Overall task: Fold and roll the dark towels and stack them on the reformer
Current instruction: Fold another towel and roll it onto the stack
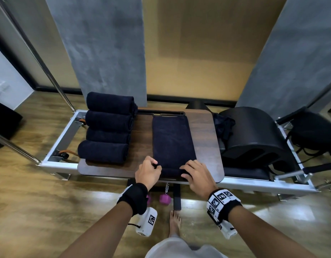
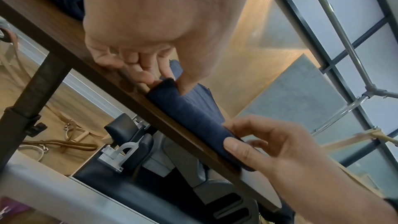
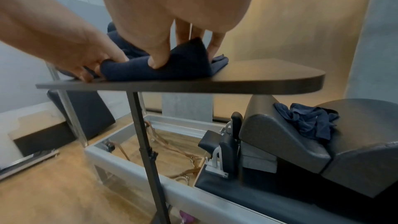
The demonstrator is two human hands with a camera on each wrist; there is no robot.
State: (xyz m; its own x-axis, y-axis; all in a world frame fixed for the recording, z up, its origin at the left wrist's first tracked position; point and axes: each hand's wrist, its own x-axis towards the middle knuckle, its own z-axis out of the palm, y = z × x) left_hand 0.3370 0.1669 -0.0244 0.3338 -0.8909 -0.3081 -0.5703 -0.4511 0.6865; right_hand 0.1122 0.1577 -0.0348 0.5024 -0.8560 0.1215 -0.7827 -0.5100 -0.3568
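I had the towel (image 1: 171, 142) folded into a long strip on the board (image 1: 203, 131), its near end turned up into a small roll. My left hand (image 1: 148, 172) pinched that roll's left end, thumb and fingers curled round it. My right hand (image 1: 195, 175) gripped the right end, thumb tucked under. Four rolls (image 1: 108, 127) lay stacked just left, on the reformer (image 1: 64, 135).

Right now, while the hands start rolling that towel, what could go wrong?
The folded towel starts right at the wooden board's near edge, so the roll could slip off. The left hand and right hand may roll unevenly, making a crooked roll. It might bump the rolled towels nearby.
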